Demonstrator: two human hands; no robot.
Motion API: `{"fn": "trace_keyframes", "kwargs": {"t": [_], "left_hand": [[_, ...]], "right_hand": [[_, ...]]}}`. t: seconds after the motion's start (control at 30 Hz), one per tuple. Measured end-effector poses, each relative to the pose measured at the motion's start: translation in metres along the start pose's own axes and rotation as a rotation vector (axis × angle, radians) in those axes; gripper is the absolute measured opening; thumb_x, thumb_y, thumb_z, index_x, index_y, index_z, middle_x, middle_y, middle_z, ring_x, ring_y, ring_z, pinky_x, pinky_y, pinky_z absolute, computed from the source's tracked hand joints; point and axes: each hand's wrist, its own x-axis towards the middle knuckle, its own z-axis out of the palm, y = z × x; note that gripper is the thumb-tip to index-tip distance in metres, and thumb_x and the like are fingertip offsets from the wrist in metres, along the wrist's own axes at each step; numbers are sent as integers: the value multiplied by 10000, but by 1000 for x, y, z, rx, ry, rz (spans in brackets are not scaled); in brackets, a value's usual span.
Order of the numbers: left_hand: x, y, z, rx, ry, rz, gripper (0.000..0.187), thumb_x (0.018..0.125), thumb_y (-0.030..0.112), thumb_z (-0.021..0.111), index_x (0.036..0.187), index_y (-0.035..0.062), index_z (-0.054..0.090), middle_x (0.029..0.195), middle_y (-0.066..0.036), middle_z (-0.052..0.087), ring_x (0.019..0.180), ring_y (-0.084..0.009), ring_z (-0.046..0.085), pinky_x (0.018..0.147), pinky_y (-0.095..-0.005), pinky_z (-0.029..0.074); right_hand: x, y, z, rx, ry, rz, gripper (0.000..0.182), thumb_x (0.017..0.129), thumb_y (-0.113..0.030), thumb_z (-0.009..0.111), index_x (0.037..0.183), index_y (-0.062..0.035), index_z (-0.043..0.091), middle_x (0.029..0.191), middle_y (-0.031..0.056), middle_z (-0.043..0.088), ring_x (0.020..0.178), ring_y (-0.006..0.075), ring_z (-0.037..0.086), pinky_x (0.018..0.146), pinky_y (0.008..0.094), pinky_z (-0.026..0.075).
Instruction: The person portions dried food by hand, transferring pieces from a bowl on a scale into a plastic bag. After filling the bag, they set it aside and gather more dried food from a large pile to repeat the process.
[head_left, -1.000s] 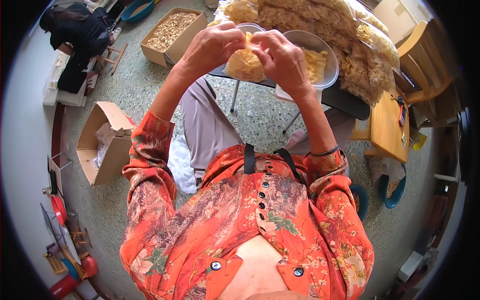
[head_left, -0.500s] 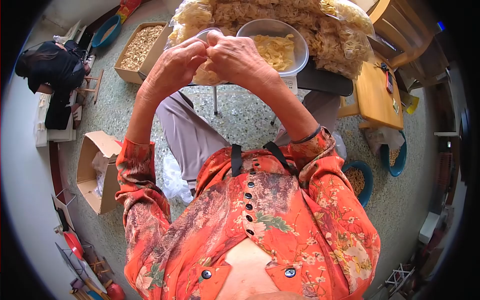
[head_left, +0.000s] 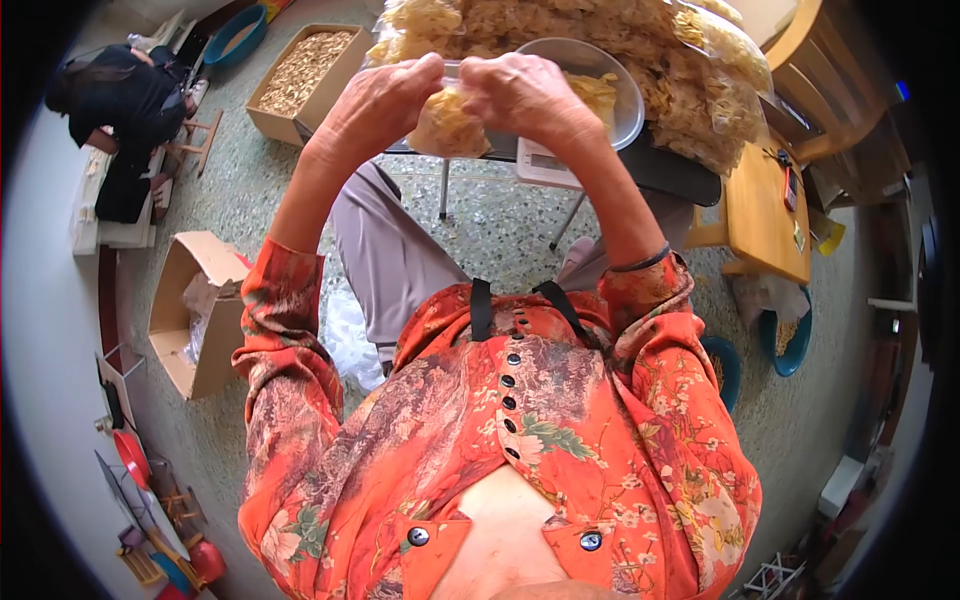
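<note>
Between my two hands hangs a clear plastic bag (head_left: 449, 130) with pale yellow dried slices inside. My left hand (head_left: 382, 98) is closed, its fingertips pinching one top corner of the bag. The opposite top corner is in the closed fingers of my right hand (head_left: 528, 95), which is slightly blurred. Just beyond my right hand, a clear plastic bowl (head_left: 629, 118) holds more yellow slices. Partly under the bowl is a white flat device (head_left: 545, 170), possibly a scale, half hidden by my right forearm.
Many filled bags (head_left: 590, 40) are heaped on the dark table (head_left: 685, 170). A cardboard box (head_left: 275, 128) of brownish pieces stands at left, another open box (head_left: 195, 320) nearer. To the right are a wooden stool (head_left: 765, 225) and blue basins (head_left: 790, 350). Another person (head_left: 125, 95) bends over at far left.
My hands have moved apart, and the bag now shows stretched between them. The whole view has shifted a little, uncovering more of the white device under the bowl.
</note>
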Motion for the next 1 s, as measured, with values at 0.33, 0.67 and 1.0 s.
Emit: {"fn": "trace_keyframes", "kwargs": {"t": [0.33, 0.67, 1.0], "left_hand": [[-2, -7, -8, 73, 71, -24, 212, 985, 258, 666, 1000, 55, 609, 870, -188, 678, 809, -407, 664, 696, -494, 519], [-1, -13, -14, -55, 25, 66, 176, 915, 239, 734, 979, 83, 683, 908, -108, 688, 873, -341, 686, 746, -443, 550], [-3, -11, -5, -22, -77, 31, 183, 895, 268, 755, 919, 98, 688, 937, -69, 656, 883, -333, 682, 753, -441, 541]], "right_hand": [[11, 10, -6, -33, 193, -66, 108, 1036, -222, 567, 1106, -141, 584, 866, 197, 715, 833, 396, 716, 698, 503, 551], [9, 19, 0, 57, 104, -97, 146, 1024, -216, 579, 1126, -113, 569, 919, 201, 720, 901, 405, 703, 768, 493, 549], [7, 8, -12, 59, 13, -178, 258, 851, -279, 804, 919, -70, 670, 933, 97, 683, 935, 336, 698, 829, 439, 555]]}}
